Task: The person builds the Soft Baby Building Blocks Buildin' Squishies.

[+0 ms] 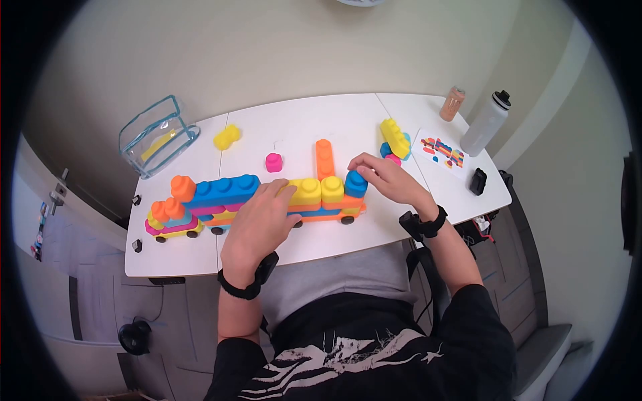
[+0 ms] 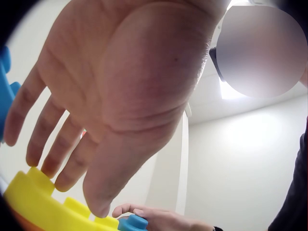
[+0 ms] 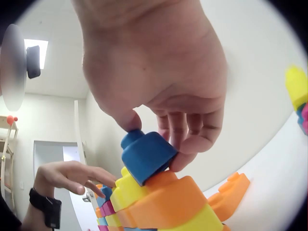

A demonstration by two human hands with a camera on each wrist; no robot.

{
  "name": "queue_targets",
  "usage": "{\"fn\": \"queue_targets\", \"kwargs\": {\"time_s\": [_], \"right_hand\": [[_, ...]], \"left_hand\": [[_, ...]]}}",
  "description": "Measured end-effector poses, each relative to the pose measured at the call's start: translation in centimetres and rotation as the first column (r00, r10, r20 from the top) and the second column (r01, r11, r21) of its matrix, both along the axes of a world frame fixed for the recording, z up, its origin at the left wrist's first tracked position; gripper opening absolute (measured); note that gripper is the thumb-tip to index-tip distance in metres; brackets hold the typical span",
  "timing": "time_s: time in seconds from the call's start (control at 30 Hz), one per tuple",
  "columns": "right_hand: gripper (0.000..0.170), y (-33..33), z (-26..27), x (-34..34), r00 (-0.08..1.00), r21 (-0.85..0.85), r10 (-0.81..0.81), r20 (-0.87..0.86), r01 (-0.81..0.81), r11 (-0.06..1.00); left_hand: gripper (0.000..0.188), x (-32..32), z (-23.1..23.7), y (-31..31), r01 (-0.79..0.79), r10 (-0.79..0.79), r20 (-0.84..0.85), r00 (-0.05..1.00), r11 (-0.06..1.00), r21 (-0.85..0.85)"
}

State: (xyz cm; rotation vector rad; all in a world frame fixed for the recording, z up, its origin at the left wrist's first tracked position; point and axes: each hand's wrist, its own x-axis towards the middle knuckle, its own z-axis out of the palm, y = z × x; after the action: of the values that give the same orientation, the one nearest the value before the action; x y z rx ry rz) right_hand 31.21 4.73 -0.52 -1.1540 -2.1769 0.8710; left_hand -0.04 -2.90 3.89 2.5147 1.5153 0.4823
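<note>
A long train of coloured blocks with black wheels lies across the table. At its right end, my right hand pinches a small blue block; in the right wrist view this blue block sits tilted over an orange block, thumb on one side and fingers on the other. My left hand rests with fingers spread on the yellow block at the middle of the train. The left wrist view shows its fingertips at the studs of the yellow block.
Behind the train are an orange block, a pink block and a yellow block. A clear bag stands back left. Stacked blocks, a picture sheet, a bottle and a can are right.
</note>
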Motion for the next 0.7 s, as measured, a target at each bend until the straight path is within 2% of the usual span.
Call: {"fn": "queue_targets", "kwargs": {"time_s": [0.13, 0.2, 0.3, 0.4, 0.5, 0.7], "right_hand": [[0.029, 0.8, -0.2, 0.2, 0.996, 0.020, 0.085, -0.003, -0.085, 0.996], [0.031, 0.9, -0.6, 0.0, 0.984, 0.099, 0.159, -0.077, -0.151, 0.984], [0.030, -0.2, 0.1, 0.1, 0.993, 0.014, 0.110, -0.050, -0.109, 0.994], [0.039, -0.7, -0.5, 0.3, 0.993, 0.090, 0.116, 0.005, -0.116, 0.989], [0.046, -0.9, -0.9, 0.5, 0.987, 0.058, 0.156, -0.042, -0.153, 0.987], [0.049, -0.9, -2.5, 0.3, 0.985, 0.093, 0.133, -0.107, -0.123, 0.988]], "left_hand": [[0.053, 0.1, -0.2, -0.1, 0.006, -0.006, 0.001, 1.000, 1.000, 0.022], [0.052, 0.3, -0.2, 0.0, 0.005, -0.004, -0.030, 1.000, 1.000, 0.022], [0.050, 0.3, -0.1, -0.1, -0.005, 0.005, -0.033, 0.999, 1.000, 0.006], [0.049, 0.4, -0.3, -0.1, -0.006, 0.007, -0.030, 1.000, 1.000, 0.019], [0.048, 0.5, -0.2, -0.1, -0.010, 0.010, -0.034, 0.999, 1.000, 0.014], [0.047, 0.6, -0.4, 0.0, -0.012, 0.014, -0.064, 0.998, 0.999, 0.038]]}}
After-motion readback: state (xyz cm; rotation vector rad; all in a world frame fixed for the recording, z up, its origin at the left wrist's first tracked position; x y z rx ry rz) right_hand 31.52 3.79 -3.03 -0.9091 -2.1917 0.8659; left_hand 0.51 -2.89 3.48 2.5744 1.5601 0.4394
